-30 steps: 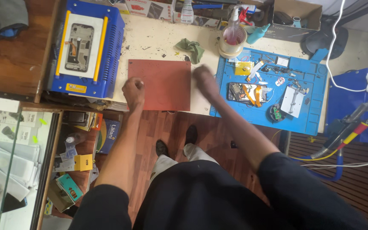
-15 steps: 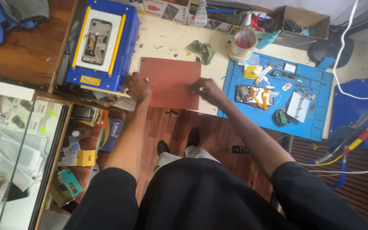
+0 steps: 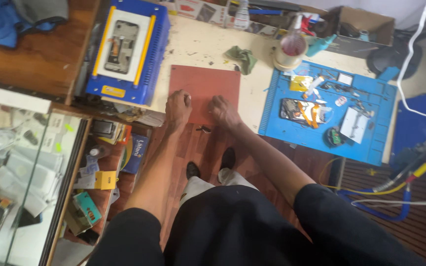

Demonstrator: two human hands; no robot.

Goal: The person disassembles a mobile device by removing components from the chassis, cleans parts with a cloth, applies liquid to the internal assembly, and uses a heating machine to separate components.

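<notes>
A red-brown rectangular mat [image 3: 204, 83] lies on the pale workbench in front of me. My left hand [image 3: 178, 105] rests curled at the mat's near left edge. A hand's width to the right, my right hand [image 3: 223, 111] sits curled on the mat's near edge. Nothing shows in either hand, though the fingers may be pinching the mat's edge; I cannot tell. A small dark object [image 3: 204, 129] lies just below the bench edge between the hands.
A blue machine [image 3: 150, 54] holding a phone stands at the left. A blue work mat [image 3: 371, 143] at the right carries an opened phone [image 3: 301, 110] and small parts. A green cloth [image 3: 242, 58], a tape roll [image 3: 291, 53], a glass cabinet [image 3: 20, 162] and floor cables [image 3: 395, 189] are around.
My right hand has moved left from near the blue work mat to the red-brown mat's near edge. My left hand has stayed at that edge.
</notes>
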